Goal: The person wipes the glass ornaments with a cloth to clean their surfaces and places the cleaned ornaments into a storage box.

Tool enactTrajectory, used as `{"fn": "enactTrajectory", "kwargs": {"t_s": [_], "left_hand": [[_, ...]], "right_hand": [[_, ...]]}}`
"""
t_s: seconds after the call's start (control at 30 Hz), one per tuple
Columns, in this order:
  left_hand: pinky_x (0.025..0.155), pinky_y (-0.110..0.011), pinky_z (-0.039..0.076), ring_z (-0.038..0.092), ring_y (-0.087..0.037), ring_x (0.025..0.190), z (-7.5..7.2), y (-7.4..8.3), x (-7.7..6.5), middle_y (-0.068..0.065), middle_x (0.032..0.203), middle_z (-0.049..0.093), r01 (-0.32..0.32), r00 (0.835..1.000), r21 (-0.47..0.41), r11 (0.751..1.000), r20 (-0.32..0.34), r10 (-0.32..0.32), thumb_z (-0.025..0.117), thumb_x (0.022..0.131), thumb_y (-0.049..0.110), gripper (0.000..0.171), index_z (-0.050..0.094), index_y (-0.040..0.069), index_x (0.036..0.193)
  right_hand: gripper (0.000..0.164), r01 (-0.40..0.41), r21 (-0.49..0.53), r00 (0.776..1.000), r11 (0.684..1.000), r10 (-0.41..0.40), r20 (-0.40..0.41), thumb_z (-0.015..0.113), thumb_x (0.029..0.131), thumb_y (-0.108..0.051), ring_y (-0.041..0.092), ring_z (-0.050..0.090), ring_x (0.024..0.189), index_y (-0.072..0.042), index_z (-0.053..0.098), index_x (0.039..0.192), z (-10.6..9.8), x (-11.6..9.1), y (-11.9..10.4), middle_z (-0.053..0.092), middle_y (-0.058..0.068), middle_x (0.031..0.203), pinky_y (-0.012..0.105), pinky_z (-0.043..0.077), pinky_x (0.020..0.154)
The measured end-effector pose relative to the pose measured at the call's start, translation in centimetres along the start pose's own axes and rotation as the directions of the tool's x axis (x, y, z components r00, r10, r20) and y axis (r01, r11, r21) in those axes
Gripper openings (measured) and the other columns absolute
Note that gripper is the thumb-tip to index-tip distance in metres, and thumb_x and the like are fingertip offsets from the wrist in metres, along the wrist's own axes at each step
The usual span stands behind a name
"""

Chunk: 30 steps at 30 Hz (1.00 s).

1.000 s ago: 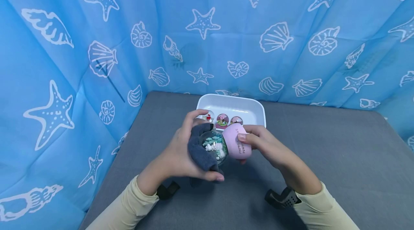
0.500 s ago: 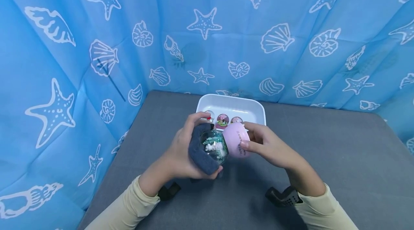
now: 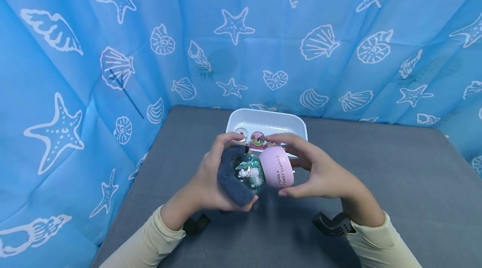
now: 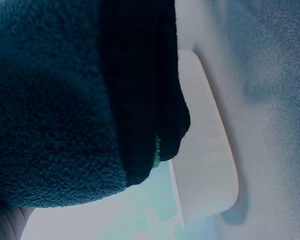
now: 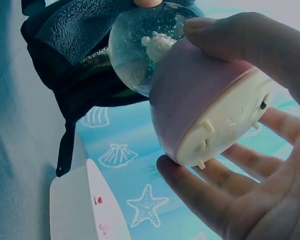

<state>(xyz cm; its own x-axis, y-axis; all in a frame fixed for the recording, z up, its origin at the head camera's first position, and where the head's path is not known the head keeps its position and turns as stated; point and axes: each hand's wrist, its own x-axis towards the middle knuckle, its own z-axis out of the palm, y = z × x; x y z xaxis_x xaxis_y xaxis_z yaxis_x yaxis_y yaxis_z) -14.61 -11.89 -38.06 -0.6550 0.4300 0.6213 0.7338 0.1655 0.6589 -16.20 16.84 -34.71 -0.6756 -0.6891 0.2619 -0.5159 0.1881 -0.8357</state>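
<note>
A snow globe (image 3: 276, 169) lies tipped sideways between the hands, its clear ball (image 3: 251, 172) to the left. White figures and teal glitter show inside the ball, and the pink base bears lettering. My left hand (image 3: 206, 182) grips a dark blue-grey fleece cloth (image 3: 230, 178) wrapped about the ball's left side. In the left wrist view the cloth (image 4: 55, 110) covers most of that hand. With thumb and fingers spread around the base, my right hand (image 3: 320, 171) holds the globe. The right wrist view shows the base's cream underside (image 5: 225, 122) with small feet.
Behind the hands stands a white tray (image 3: 290, 122) with small globes in its front part, among them a clear one (image 3: 242, 133) and a pink one (image 3: 257, 139). A blue shell-patterned curtain (image 3: 233, 58) hangs behind and left of the grey table (image 3: 380, 176).
The snow globe has turned about its long axis, so its lettering shows differently. My right hand's fingers have shifted and spread wider around the base. The left hand stays wrapped with the cloth.
</note>
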Motion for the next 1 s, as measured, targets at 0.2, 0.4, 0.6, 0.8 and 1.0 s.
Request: {"fn": "enactTrajectory", "kwargs": {"t_s": [0.2, 0.4, 0.6, 0.8, 1.0], "left_hand": [[0.103, -0.037, 0.059, 0.067, -0.02, 0.121, -0.2, 0.1, -0.1, -0.009, 0.132, 0.066, 0.011, 1.0, -0.016, 1.0, -0.002, -0.011, 0.103, 0.053, 0.025, 0.122, 0.032, 0.008, 0.15], [0.101, -0.038, 0.059, 0.067, -0.024, 0.123, -1.1, 0.6, 0.1, -0.014, 0.132, 0.066, 0.008, 1.0, 0.031, 0.999, -0.023, -0.007, 0.102, 0.055, 0.029, 0.12, 0.031, 0.009, 0.15], [0.1, -0.036, 0.06, 0.066, -0.021, 0.123, -1.4, 0.7, 0.4, -0.013, 0.133, 0.064, -0.029, 0.999, 0.063, 0.998, -0.014, 0.03, 0.103, 0.055, 0.033, 0.121, 0.031, 0.006, 0.149], [0.1, -0.038, 0.06, 0.066, -0.022, 0.12, -1.5, 0.6, 0.6, -0.012, 0.132, 0.064, -0.023, 0.999, 0.101, 0.995, -0.029, 0.026, 0.103, 0.056, 0.035, 0.119, 0.033, 0.007, 0.149], [0.101, -0.04, 0.059, 0.065, -0.024, 0.122, -1.7, 0.5, 0.3, -0.012, 0.134, 0.063, -0.012, 0.999, 0.153, 0.988, -0.036, 0.018, 0.102, 0.059, 0.036, 0.117, 0.033, 0.008, 0.15]], "right_hand": [[0.093, 0.111, -0.018, 0.994, 0.994, -0.111, -0.019, 0.097, 0.071, -0.002, 0.018, 0.059, 0.137, -0.01, 0.052, 0.152, 0.2, 0.2, 0.2, 0.054, 0.011, 0.153, 0.04, 0.065, 0.09], [0.09, 0.235, -0.039, 0.963, 0.971, -0.238, -0.129, 0.099, 0.065, 0.002, 0.018, 0.067, 0.126, 0.0, 0.059, 0.146, 1.3, 0.7, 1.0, 0.061, 0.021, 0.142, 0.039, 0.067, 0.076], [0.089, 0.166, 0.0, 0.966, 0.986, -0.163, -0.198, 0.094, 0.066, 0.008, 0.016, 0.075, 0.113, -0.002, 0.059, 0.147, 1.9, 0.6, 1.1, 0.068, 0.014, 0.137, 0.039, 0.067, 0.068], [0.071, 0.029, 0.07, 0.968, 0.997, -0.011, -0.25, 0.086, 0.077, 0.008, 0.017, 0.076, 0.094, -0.002, 0.061, 0.143, 2.7, 0.8, 0.9, 0.07, 0.008, 0.129, 0.038, 0.066, 0.065], [0.046, -0.125, 0.085, 0.956, 0.989, 0.143, -0.256, 0.076, 0.092, -0.008, 0.014, 0.072, 0.078, 0.004, 0.063, 0.134, 3.3, 1.3, 0.6, 0.072, 0.017, 0.104, 0.034, 0.063, 0.061]]}}
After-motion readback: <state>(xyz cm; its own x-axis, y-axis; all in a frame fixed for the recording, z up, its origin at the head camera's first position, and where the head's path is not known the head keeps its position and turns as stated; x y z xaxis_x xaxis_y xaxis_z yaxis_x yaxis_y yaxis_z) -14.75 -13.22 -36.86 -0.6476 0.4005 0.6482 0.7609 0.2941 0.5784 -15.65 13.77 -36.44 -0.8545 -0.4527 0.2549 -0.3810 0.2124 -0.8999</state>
